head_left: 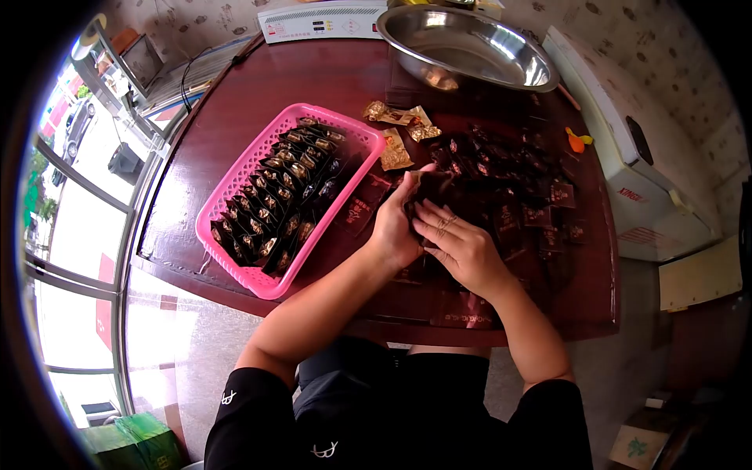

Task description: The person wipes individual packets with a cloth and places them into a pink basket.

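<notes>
A dark brown, shiny packet (432, 188) is held between my two hands above the table. My left hand (398, 223) grips it from the left side, thumb up along its edge. My right hand (464, 244) presses its fingers, close together, against the packet from the right. The packet's lower part is hidden behind my fingers. Left of my hands stands a pink plastic basket (283, 283) with rows of dark packets (266, 200) with gold markings. Many similar dark packets (501, 168) lie in a loose pile to the right.
Several gold-wrapped pieces (397, 150) lie behind my hands. A large steel basin (470, 74) and a white appliance (321, 25) stand at the table's back. An orange-yellow object (578, 141) lies at the right. A white chest unit (650, 180) flanks the wooden table (329, 70).
</notes>
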### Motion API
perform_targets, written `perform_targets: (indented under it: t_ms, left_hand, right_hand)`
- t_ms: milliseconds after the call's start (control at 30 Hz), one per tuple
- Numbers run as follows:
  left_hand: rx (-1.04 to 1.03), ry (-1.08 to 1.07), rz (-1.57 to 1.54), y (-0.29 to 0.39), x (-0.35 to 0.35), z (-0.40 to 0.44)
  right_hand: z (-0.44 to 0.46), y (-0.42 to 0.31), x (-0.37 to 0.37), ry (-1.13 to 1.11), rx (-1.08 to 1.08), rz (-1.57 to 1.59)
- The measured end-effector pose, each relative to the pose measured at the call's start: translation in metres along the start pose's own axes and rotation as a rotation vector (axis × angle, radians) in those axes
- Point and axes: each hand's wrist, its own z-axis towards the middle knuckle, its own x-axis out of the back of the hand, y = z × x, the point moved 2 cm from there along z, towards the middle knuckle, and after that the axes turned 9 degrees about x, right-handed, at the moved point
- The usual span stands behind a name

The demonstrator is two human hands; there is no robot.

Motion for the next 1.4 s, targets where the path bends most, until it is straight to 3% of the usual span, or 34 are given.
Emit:
perform_targets:
  t_ms: [33,233,300,433,500,533,600,633,767,867,1000,1067,1167,1233,1333,1400]
  left_hand:
    - [-0.110,-0.159,0.024,0.003,0.001,0.002]
    - [-0.049,-0.286,-0.102,0.003,-0.002,0.003]
    - [-0.116,-0.296,-0.074,0.008,-0.005,0.002]
    - [-0.111,-0.393,-0.079,0.006,-0.005,0.003]
    - [-0.107,-0.359,-0.048,0.000,-0.006,0.001]
    - [-0.086,-0.353,-0.039,-0.002,-0.006,0.001]
    - [-0.045,-0.304,-0.022,-0.005,-0.010,-0.007]
    - [-0.124,-0.271,0.053,-0.004,-0.007,-0.006]
    - [-0.141,-0.192,-0.022,0.007,-0.010,-0.014]
    - [-0.151,-0.249,-0.022,0.005,-0.011,-0.012]
    - [-0.092,-0.202,0.029,0.001,-0.016,-0.012]
    - [-0.084,-0.177,0.109,0.000,-0.009,0.000]
    - [-0.253,-0.213,0.580,0.005,-0.014,-0.008]
    - [-0.249,-0.238,0.764,0.010,-0.025,-0.022]
    - [-0.284,-0.118,1.047,0.010,-0.023,-0.020]
    - [-0.291,-0.056,1.203,0.017,-0.020,-0.017]
  right_hand:
    - [0.001,0.000,0.001,0.020,0.018,0.049]
    - [-0.005,0.004,0.017,0.099,-0.032,0.321]
    - [-0.013,0.009,0.023,0.279,-0.375,0.320]
    - [-0.027,0.036,0.037,1.013,-0.596,0.375]
    - [-0.031,0.037,0.032,0.958,-0.467,0.209]
    - [-0.028,0.030,0.024,0.819,-0.348,0.258]
    - [-0.013,0.005,0.011,0.225,-0.262,0.351]
    - [-0.007,0.001,-0.001,0.068,-0.032,0.052]
    - [-0.003,-0.007,-0.003,0.039,0.098,0.168]
    - [-0.002,-0.004,0.000,0.098,0.183,0.068]
    - [-0.006,0.003,0.019,0.157,0.137,0.049]
    - [-0.012,0.007,0.032,0.342,0.026,0.155]
    - [-0.022,0.019,0.037,0.580,-0.258,0.328]
    - [-0.022,0.025,0.036,0.727,-0.395,0.400]
    - [-0.023,0.031,0.034,0.796,-0.490,0.632]
    - [-0.030,0.038,0.029,0.688,-0.602,0.710]
